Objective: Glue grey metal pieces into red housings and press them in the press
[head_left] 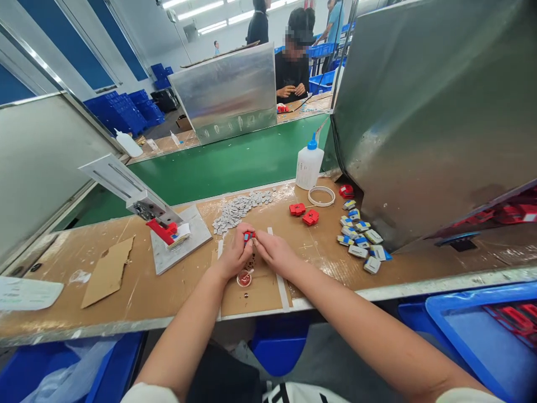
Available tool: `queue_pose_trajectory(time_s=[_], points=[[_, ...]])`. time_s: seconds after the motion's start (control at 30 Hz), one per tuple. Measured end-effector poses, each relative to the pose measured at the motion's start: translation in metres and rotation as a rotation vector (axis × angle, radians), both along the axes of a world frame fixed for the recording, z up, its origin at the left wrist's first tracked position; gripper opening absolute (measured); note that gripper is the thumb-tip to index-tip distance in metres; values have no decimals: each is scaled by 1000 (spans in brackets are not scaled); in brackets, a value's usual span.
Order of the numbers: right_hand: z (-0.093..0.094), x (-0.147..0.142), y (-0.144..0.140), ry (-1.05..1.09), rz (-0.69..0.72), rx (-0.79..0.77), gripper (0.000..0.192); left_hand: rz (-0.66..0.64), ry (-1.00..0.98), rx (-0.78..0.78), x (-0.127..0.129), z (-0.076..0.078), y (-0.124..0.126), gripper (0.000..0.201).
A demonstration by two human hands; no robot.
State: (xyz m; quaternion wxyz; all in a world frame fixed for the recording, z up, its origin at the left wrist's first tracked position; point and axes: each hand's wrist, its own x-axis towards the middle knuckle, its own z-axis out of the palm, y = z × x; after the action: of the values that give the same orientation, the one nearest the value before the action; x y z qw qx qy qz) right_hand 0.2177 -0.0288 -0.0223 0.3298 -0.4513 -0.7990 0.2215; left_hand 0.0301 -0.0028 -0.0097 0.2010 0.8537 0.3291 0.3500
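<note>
Both hands meet over the middle of the bench around a small red part with a blue face (248, 236). My left hand (235, 251) is closed on its left side. From the right, the fingers of my right hand (272, 252) pinch against the same part; its exact kind is too small to make out. Just below the hands are a small round dish with reddish contents (244, 279) and several dark specks. A heap of small grey flat pieces (241, 210) lies beyond my fingers. Two red plastic parts (304, 214) rest further right.
To the left stands a press-like fixture (157, 210) on a grey plate. At the right are a white bottle with a blue cap (309, 165), a tape roll (321, 196) and several blue-and-white blocks (361, 235). A metal panel (419, 123) borders the right. A co-worker (293, 73) sits opposite.
</note>
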Motion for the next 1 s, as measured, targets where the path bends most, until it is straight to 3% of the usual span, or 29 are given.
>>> queue_pose_trajectory(time_s=[0.17,0.27,0.37,0.5,0.77,1.0], points=[[2,0,10,142,41,-94,23,61,-110,-186,4,4,0,24],[6,2,16,180,39,-107,25,112,-363,-512,9,6,1,30],[8,1,18,198,7,-119,24,54,-620,-816,13,8,5,37],[5,-1,19,192,13,-118,26,19,-755,-932,14,10,10,39],[7,0,19,260,7,-117,30,82,-761,-848,10,10,14,35],[13,2,15,255,-56,-149,23,100,-444,-369,9,10,7,37]])
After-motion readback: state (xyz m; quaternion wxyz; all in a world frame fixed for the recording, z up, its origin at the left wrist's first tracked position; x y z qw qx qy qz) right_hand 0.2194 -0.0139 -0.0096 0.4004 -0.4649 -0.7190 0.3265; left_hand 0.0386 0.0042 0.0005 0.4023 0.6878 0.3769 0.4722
